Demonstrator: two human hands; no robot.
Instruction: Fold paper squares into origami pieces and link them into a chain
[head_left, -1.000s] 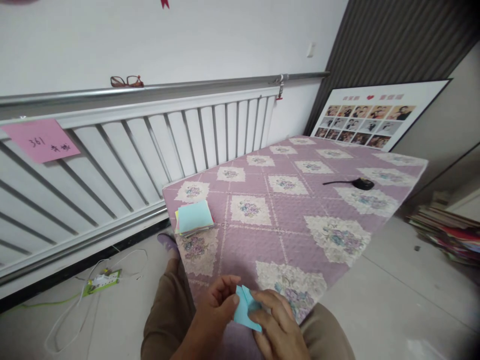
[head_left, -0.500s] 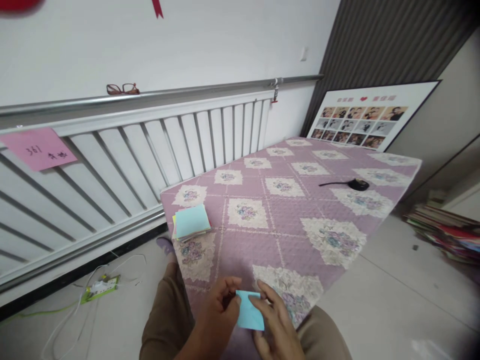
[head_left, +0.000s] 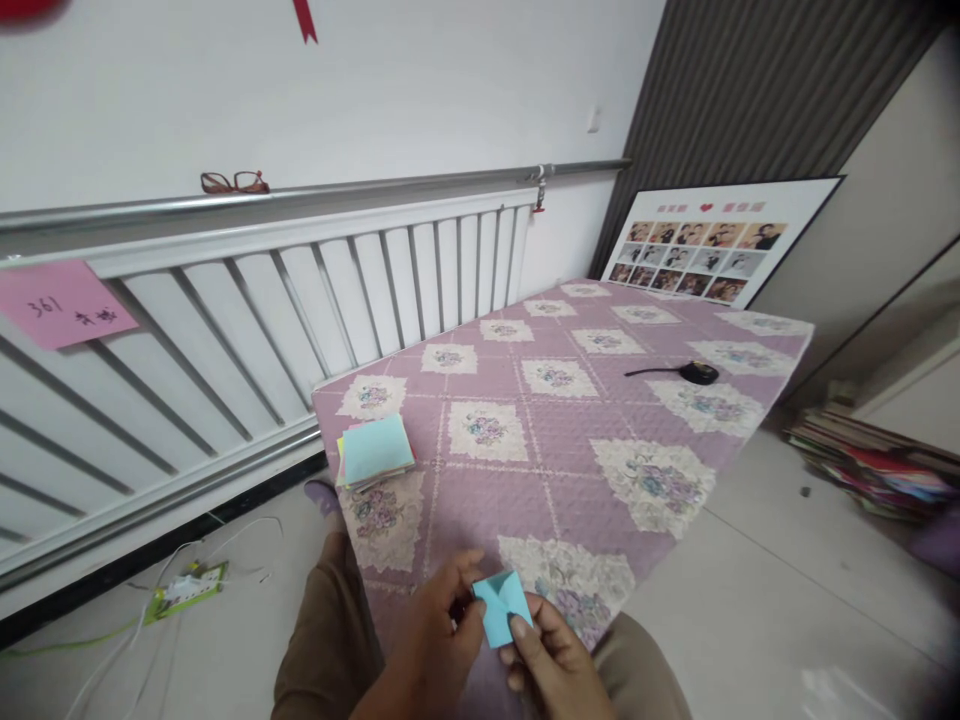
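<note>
Your table (head_left: 480, 510) lies under a flowered cloth; the pink note (head_left: 64, 303) on the radiator (head_left: 300, 310) reads "361"; the blue paper (head_left: 501, 608) is above the table's near end, pinched by your left hand (head_left: 442, 625) and right hand (head_left: 551, 655)

Before you, the purple floral cloth-covered surface (head_left: 480, 505) carries a stack of coloured square paper sheets (head_left: 377, 450). Farther right on it lies a rounded black object with a thin tail (head_left: 697, 373).
</note>
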